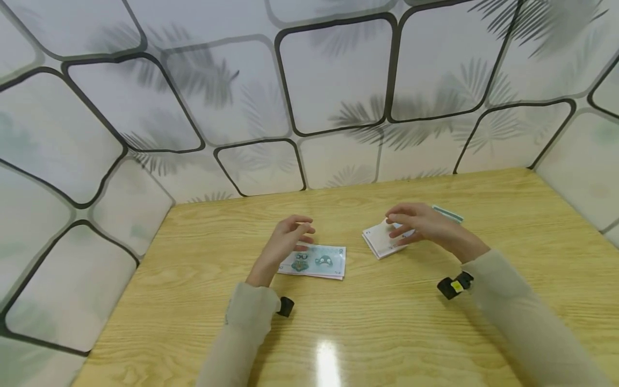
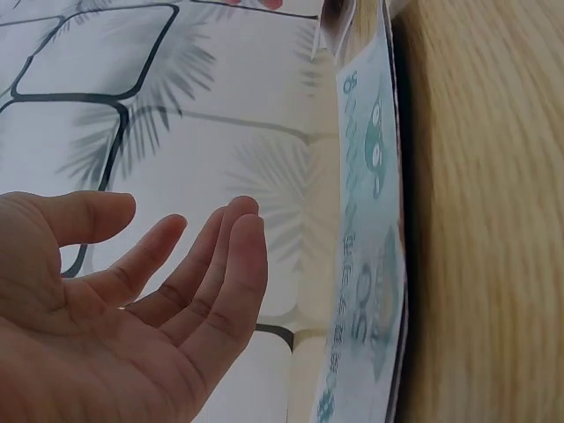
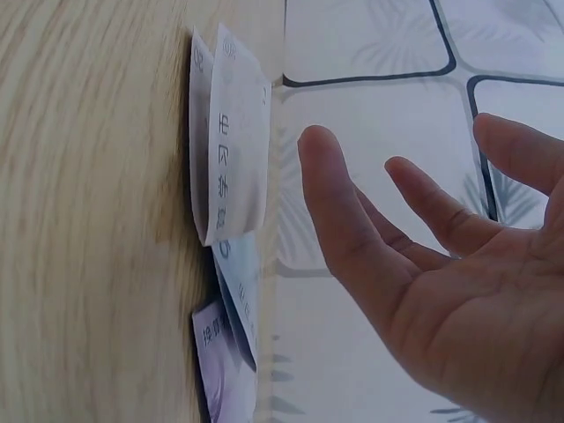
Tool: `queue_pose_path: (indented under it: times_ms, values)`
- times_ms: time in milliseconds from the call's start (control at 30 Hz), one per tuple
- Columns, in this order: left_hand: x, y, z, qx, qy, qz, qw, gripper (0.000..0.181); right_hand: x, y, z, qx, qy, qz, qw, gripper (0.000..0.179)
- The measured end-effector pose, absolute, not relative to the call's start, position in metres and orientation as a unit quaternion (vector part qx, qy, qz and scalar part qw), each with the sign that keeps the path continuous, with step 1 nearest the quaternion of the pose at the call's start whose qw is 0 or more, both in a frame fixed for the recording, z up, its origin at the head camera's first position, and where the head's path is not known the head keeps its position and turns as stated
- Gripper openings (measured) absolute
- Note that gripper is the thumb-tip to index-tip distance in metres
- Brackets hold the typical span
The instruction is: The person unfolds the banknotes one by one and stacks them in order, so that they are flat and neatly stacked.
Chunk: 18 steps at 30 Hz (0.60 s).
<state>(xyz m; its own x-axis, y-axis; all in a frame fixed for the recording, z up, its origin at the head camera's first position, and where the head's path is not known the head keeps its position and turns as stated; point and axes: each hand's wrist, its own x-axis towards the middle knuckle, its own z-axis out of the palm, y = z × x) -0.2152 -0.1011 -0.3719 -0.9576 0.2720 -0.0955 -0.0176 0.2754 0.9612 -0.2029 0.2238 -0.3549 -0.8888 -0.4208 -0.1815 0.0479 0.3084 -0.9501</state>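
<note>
A teal-and-white play banknote (image 1: 329, 262) marked 50 lies flat on the left, with another paper edge under it. My left hand (image 1: 282, 242) hovers over its left end, fingers loosely bent and holding nothing; the left wrist view shows a gap between hand and note. To the right, a folded whitish note (image 1: 379, 240) lies with its halves slightly apart. Above it is my right hand (image 1: 423, 221), relaxed and without anything in its grasp, covering part of the paper. In the right wrist view, a bluish note (image 3: 242, 286) and a purple note (image 3: 222, 361) appear beyond the fold.
The notes lie on a light wood-grain table (image 1: 367, 322). A patterned wall (image 1: 338, 80) with dark outlines and leaf prints rises along the back and both sides. A greenish strip of a note (image 1: 447, 214) shows behind the right hand.
</note>
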Motion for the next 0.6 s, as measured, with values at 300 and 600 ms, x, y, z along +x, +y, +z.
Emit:
queue_pose_path:
  times_ms: [300, 600]
  values:
    - [-0.213, -0.086, -0.372, 0.086, 0.778, 0.604, 0.147, 0.037, -0.205, 0.234, -0.355, -0.108, 0.788, -0.572, 0.199, 0.053]
    - [-0.212, -0.066, -0.381, 0.121, 0.769, 0.601, 0.182, 0.037, -0.204, 0.244, -0.360, -0.093, 0.789, -0.572, 0.204, 0.053]
